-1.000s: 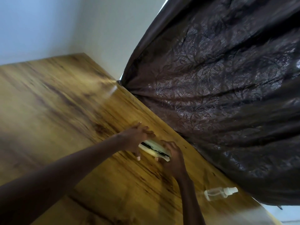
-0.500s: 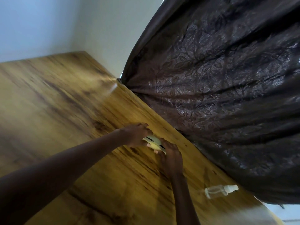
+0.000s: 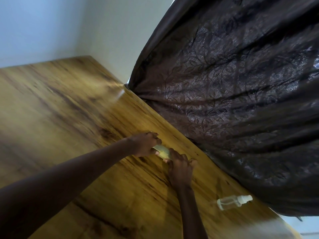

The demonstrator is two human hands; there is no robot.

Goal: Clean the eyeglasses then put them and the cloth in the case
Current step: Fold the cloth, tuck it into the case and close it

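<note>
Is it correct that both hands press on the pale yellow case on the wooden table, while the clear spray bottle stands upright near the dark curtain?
Not quite. In the head view the spray bottle lies on its side on the table near the curtain; it is not upright. The left hand and the right hand are indeed on the pale yellow case.

Glossy wood-grain table (image 3: 69, 118), clear plastic bottle (image 3: 231, 202), sheeny embossed curtain (image 3: 241, 100).
</note>
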